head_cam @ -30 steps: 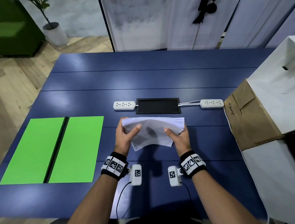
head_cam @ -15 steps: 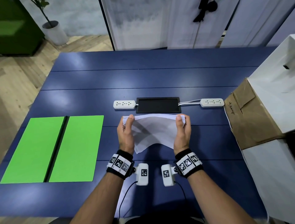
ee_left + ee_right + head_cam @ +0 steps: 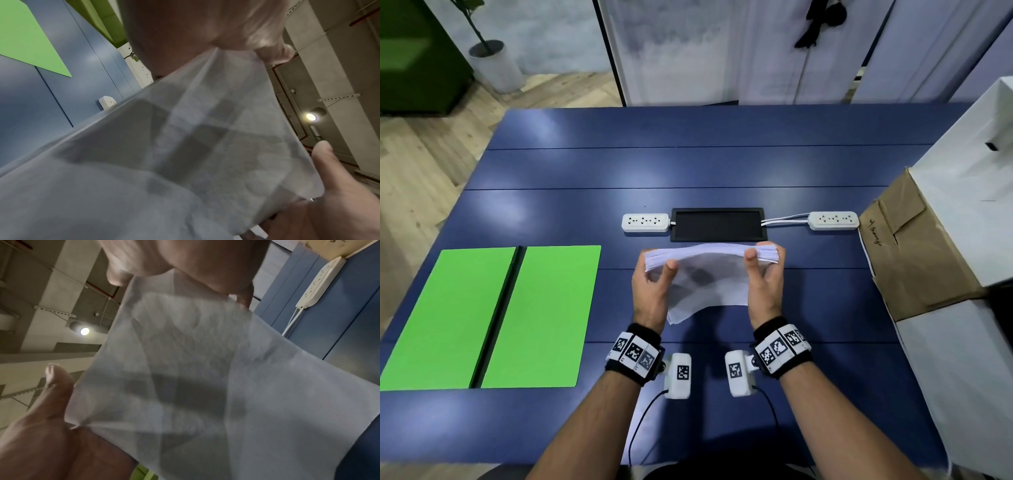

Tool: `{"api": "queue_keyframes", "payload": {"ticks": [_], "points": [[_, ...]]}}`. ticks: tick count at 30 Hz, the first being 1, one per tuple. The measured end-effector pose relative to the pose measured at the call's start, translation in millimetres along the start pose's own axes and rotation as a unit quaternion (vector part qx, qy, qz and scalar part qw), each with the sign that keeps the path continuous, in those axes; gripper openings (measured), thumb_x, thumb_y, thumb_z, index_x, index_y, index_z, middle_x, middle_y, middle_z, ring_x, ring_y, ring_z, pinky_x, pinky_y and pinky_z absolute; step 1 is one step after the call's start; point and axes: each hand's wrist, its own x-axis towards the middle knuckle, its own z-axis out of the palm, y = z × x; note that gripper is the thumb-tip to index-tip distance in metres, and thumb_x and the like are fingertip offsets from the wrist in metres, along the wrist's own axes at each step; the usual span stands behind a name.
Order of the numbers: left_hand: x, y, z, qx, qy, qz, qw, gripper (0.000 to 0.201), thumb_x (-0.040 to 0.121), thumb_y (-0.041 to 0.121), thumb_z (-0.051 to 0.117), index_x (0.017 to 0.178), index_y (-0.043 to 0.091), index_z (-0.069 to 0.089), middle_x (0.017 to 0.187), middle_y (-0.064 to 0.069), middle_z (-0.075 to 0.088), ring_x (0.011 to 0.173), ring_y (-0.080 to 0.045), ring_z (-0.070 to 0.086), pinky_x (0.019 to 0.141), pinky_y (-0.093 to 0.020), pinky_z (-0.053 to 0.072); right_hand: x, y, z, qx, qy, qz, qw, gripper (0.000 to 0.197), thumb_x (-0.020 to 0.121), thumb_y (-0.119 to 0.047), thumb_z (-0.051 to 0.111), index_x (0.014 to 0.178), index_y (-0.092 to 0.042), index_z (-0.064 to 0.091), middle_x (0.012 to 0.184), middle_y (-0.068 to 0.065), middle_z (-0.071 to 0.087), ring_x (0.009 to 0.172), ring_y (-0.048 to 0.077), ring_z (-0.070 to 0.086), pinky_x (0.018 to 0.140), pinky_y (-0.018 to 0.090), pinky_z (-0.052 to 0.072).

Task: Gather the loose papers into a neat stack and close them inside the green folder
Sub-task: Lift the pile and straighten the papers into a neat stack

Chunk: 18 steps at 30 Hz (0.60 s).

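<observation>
A stack of white papers (image 3: 709, 274) stands tilted on its lower edge on the blue table (image 3: 688, 168), held between both hands. My left hand (image 3: 654, 284) grips its left side with the thumb in front, and my right hand (image 3: 763, 274) grips the right side near the top corner. The sheets (image 3: 185, 146) fill the left wrist view and the same papers (image 3: 205, 378) fill the right wrist view. The green folder (image 3: 489, 315) lies open and flat at the left, its black spine running down the middle.
Two white power strips (image 3: 645, 222) (image 3: 832, 220) flank a black panel (image 3: 718, 224) just behind the papers. A brown cardboard box (image 3: 914, 246) with white boxes (image 3: 969, 192) stands along the right edge. A potted plant (image 3: 494, 65) stands on the floor beyond the table.
The papers went from a flat hold to nearly upright, then tilted back toward me. Both hands shifted along the side edges, and the thumbs are now in front of the sheets.
</observation>
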Motion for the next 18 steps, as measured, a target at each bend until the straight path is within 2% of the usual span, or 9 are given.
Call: {"api": "queue_keyframes", "payload": {"ticks": [2, 4, 6, 8, 10, 11, 13, 15, 18], "points": [[1, -1, -2, 0.005, -0.004, -0.010, 1.000, 0.066, 0.064, 0.060, 0.082, 0.106, 0.016, 0.058, 0.095, 0.009, 0.071, 0.087, -0.008, 0.066, 0.079, -0.023, 0.052, 0, 4, 0, -0.016, -0.024, 0.016, 0.999, 0.065, 0.067, -0.077, 0.071, 0.117, -0.042, 0.047, 0.125, 0.002, 0.059, 0.111, 0.017, 0.059, 0.100, 0.032, 0.047], [2, -4, -4, 0.011, -0.010, -0.019, 1.000, 0.059, 0.065, 0.039, 0.089, 0.109, 0.015, 0.057, 0.101, 0.000, 0.071, 0.091, -0.013, 0.067, 0.084, -0.030, 0.054, 1, 5, -2, -0.041, -0.046, 0.010, 0.998, 0.059, 0.076, -0.056, 0.079, 0.122, -0.049, 0.043, 0.141, 0.007, 0.051, 0.129, 0.022, 0.053, 0.112, 0.035, 0.042], [3, -6, -5, 0.005, -0.019, -0.028, 0.999, 0.048, 0.073, 0.016, 0.086, 0.111, 0.015, 0.057, 0.104, -0.002, 0.072, 0.095, -0.018, 0.068, 0.090, -0.039, 0.055, 2, 3, -3, -0.066, -0.058, -0.010, 0.996, 0.060, 0.087, -0.021, 0.077, 0.127, -0.045, 0.039, 0.142, 0.006, 0.050, 0.129, 0.015, 0.053, 0.111, 0.027, 0.042], [4, -8, -6, 0.007, -0.020, -0.030, 0.999, 0.042, 0.081, 0.001, 0.079, 0.115, 0.013, 0.058, 0.105, 0.002, 0.073, 0.096, -0.016, 0.068, 0.091, -0.034, 0.055, 2, 0, -4, -0.080, -0.055, -0.022, 0.995, 0.061, 0.091, 0.000, 0.066, 0.125, -0.043, 0.040, 0.135, 0.002, 0.055, 0.118, 0.003, 0.057, 0.102, 0.017, 0.045], [5, -13, -8, 0.009, -0.013, -0.037, 0.999, 0.040, 0.083, -0.005, 0.074, 0.117, 0.009, 0.059, 0.105, 0.003, 0.073, 0.095, -0.013, 0.069, 0.086, -0.025, 0.055, 3, 3, -6, -0.081, -0.046, -0.022, 0.995, 0.058, 0.090, 0.005, 0.064, 0.127, -0.035, 0.044, 0.129, -0.001, 0.058, 0.111, -0.004, 0.059, 0.097, 0.012, 0.044], [6, -18, -10, 0.007, -0.011, -0.051, 0.999, 0.040, 0.083, -0.006, 0.073, 0.118, 0.006, 0.059, 0.106, 0.000, 0.074, 0.095, -0.014, 0.069, 0.085, -0.025, 0.055, 4, 5, -9, -0.060, -0.046, -0.006, 0.997, 0.056, 0.089, 0.007, 0.066, 0.130, -0.026, 0.047, 0.127, 0.000, 0.059, 0.110, -0.002, 0.060, 0.097, 0.014, 0.046], [9, -29, -13, 0.007, -0.017, -0.094, 0.995, 0.043, 0.081, -0.003, 0.076, 0.121, 0.001, 0.060, 0.109, -0.009, 0.075, 0.096, -0.020, 0.071, 0.085, -0.033, 0.057, 9, 10, -15, 0.005, -0.058, 0.062, 0.996, 0.053, 0.087, 0.001, 0.073, 0.133, -0.012, 0.050, 0.124, 0.006, 0.066, 0.108, 0.011, 0.065, 0.100, 0.031, 0.053], [10, -41, -15, 0.019, -0.026, -0.134, 0.990, 0.045, 0.078, 0.000, 0.078, 0.120, 0.001, 0.062, 0.107, -0.012, 0.076, 0.094, -0.023, 0.073, 0.082, -0.038, 0.058, 13, 22, -18, 0.042, -0.081, 0.121, 0.988, 0.054, 0.084, -0.008, 0.078, 0.133, -0.008, 0.054, 0.122, 0.008, 0.071, 0.109, 0.021, 0.069, 0.104, 0.045, 0.052], [7, -49, -11, 0.032, -0.014, -0.156, 0.987, 0.038, 0.075, 0.006, 0.078, 0.111, 0.003, 0.066, 0.096, -0.005, 0.076, 0.084, -0.017, 0.072, 0.074, -0.032, 0.055, 15, 34, -18, 0.017, -0.103, 0.149, 0.983, 0.055, 0.083, -0.014, 0.081, 0.132, -0.006, 0.058, 0.123, 0.007, 0.073, 0.115, 0.021, 0.069, 0.107, 0.043, 0.050]]}}
